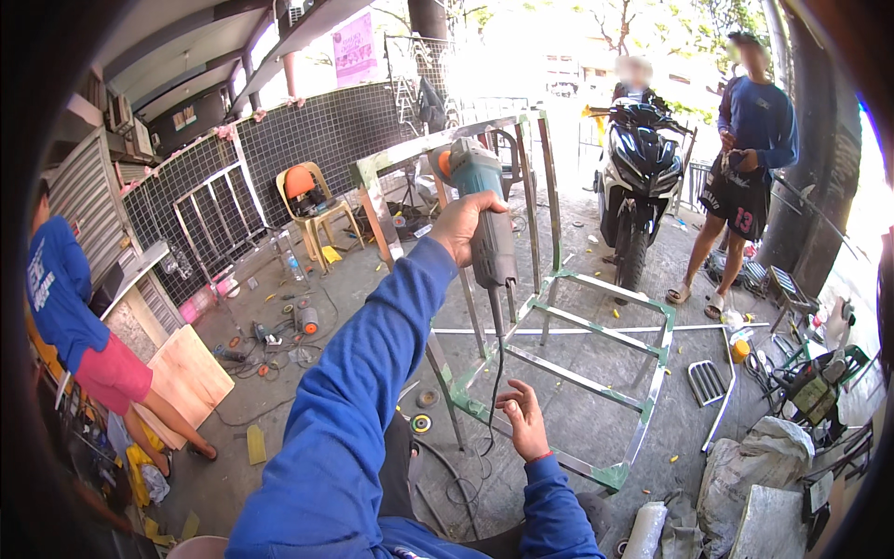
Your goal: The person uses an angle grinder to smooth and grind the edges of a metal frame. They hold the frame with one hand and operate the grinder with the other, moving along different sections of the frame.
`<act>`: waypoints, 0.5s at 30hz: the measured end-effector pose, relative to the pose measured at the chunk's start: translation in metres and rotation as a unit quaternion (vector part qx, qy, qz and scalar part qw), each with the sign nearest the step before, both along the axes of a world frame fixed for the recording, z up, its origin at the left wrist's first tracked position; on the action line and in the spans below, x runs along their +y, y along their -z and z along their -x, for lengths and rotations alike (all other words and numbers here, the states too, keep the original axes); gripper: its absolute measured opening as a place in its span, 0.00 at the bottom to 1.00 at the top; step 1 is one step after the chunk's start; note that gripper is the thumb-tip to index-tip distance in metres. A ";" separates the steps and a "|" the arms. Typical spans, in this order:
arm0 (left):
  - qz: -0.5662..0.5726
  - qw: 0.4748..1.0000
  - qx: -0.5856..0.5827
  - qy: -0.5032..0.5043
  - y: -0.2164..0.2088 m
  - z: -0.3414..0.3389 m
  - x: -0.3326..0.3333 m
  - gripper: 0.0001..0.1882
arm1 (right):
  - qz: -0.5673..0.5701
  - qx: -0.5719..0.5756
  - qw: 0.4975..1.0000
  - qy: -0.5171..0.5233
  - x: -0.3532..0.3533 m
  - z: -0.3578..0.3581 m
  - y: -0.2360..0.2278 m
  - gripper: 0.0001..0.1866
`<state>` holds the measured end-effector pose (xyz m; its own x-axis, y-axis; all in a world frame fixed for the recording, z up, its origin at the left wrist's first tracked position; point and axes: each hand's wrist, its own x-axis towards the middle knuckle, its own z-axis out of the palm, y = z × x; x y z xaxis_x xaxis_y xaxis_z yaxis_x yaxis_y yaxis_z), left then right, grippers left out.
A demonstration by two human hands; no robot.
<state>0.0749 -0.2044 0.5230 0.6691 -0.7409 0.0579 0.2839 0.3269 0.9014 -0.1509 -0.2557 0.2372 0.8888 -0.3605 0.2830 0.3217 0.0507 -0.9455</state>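
My left hand [465,226] is wrapped round the dark rear body of a teal and grey angle grinder [486,200], held up in front of me. The grinder's orange disc end sits by the top bar of a metal tube frame [601,396], which has green patches at its joints. Whether the disc touches the bar I cannot tell. A black power cord [497,359] hangs down from the grinder. Lower, beside the cord, my right hand [526,419] has its fingers loosely apart and holds nothing. A red band circles that wrist.
A motorcycle [638,177] and a standing person [752,140] are beyond the frame, with another person behind. Someone in blue [60,279] stands left by a wooden board [186,384]. A chair [317,210], power tools [305,319], cords and a sack [754,475] lie around.
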 end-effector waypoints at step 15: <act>0.019 0.998 0.034 0.050 -0.017 0.003 0.006 0.14 | 0.007 0.003 1.000 -0.009 0.001 -0.004 0.006 0.39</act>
<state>0.0721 -0.1981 0.5397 0.5960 -0.8018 0.0435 0.3767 0.3271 0.8667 -0.1466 -0.2549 0.2314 0.8969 -0.3399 0.2829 0.3155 0.0434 -0.9479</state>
